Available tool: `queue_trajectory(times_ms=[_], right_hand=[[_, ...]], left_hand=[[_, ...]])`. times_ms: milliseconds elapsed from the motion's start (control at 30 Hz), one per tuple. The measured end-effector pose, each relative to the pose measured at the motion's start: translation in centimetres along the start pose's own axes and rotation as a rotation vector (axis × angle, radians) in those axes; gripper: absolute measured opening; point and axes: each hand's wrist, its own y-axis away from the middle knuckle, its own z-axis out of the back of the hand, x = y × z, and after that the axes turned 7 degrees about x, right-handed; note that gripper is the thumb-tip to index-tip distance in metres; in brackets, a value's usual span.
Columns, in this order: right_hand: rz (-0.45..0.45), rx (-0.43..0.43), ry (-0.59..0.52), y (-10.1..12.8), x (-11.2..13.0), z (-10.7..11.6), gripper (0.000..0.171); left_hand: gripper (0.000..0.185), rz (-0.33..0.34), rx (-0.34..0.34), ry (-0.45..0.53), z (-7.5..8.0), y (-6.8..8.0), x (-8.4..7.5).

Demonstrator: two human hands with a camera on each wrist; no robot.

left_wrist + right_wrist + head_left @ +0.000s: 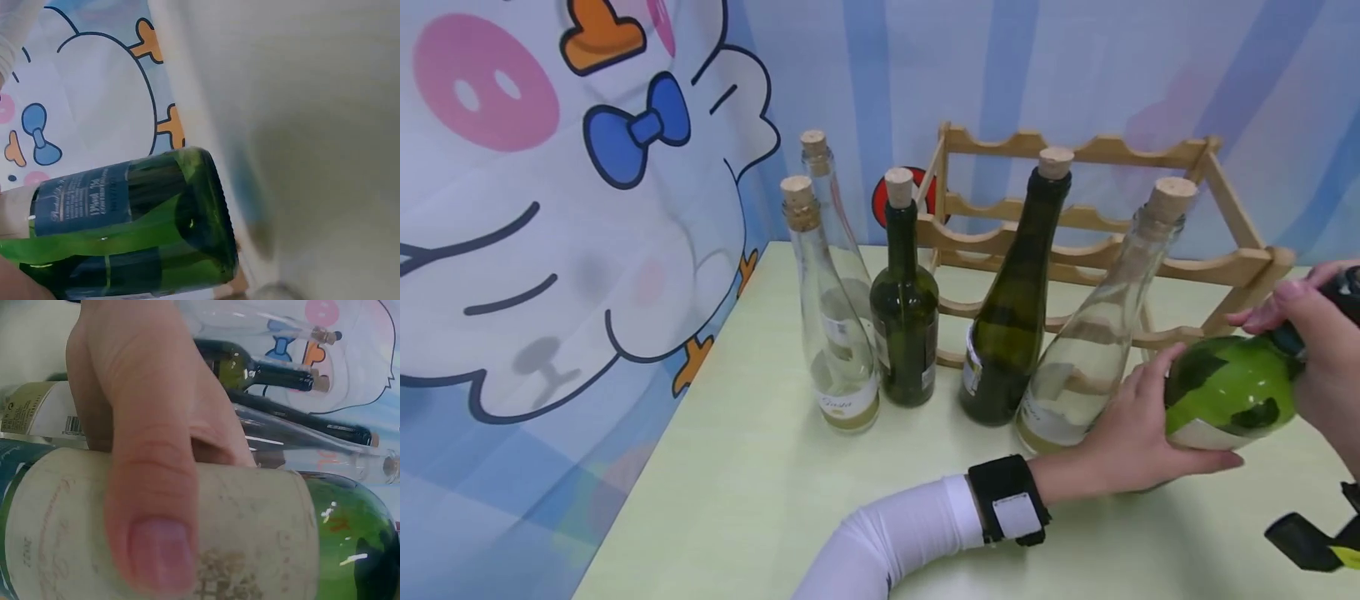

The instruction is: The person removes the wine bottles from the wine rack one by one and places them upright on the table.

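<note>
My left hand, below a white sleeve and black wristband, grips the body of a green wine bottle. My right hand holds the same bottle by its dark neck, at the right edge of the head view. The bottle is tilted above the table. In the right wrist view the left thumb lies across its cream label. A blue back label and the bottle's base show in the left wrist view. Beside the left hand stands a clear corked bottle.
Several corked bottles stand to the left: a dark bottle, a shorter green bottle and a clear bottle among them. Behind them is a wooden bottle rack on the pale table. A cartoon-printed cloth hangs behind.
</note>
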Motion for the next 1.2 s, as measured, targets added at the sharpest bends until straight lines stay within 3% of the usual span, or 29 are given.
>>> queue_trajectory(times_ms=[333,433,667,833,933,1033,1133,1200], right_hand=[[-0.228,-0.049,0.232,0.3,-0.6,-1.1,0.009],[-0.229,-0.060,0.258,0.4,-0.6,-1.2,0.007],[-0.195,-0.063,0.194,0.5,-0.6,-1.2,0.012],[-0.206,-0.085,0.267,0.5,-0.7,-1.2,0.012],[-0.241,-0.104,0.435,0.6,-0.7,-1.1,0.012],[-0.250,-0.089,0.574,0.9,-0.7,-1.0,0.019],[-0.241,-0.036,0.691,1.7,-0.9,-0.6,0.029],[-0.199,-0.014,0.788,2.7,-1.0,0.0,0.031]], left_hand=[[0.101,0.034,-0.025,0.057,-0.4,0.2,1.0],[0.101,0.028,-0.023,0.065,-0.4,0.4,1.0],[0.100,0.035,-0.006,0.079,-0.4,0.5,1.0],[0.100,0.037,0.005,0.080,-0.5,0.4,1.2],[0.095,0.052,0.033,0.056,-0.5,0.7,1.4],[0.087,0.067,0.126,0.013,-0.1,1.6,1.9],[0.072,0.051,0.236,-0.055,1.2,3.6,2.7],[0.057,0.028,0.234,-0.092,2.5,5.2,3.4]])
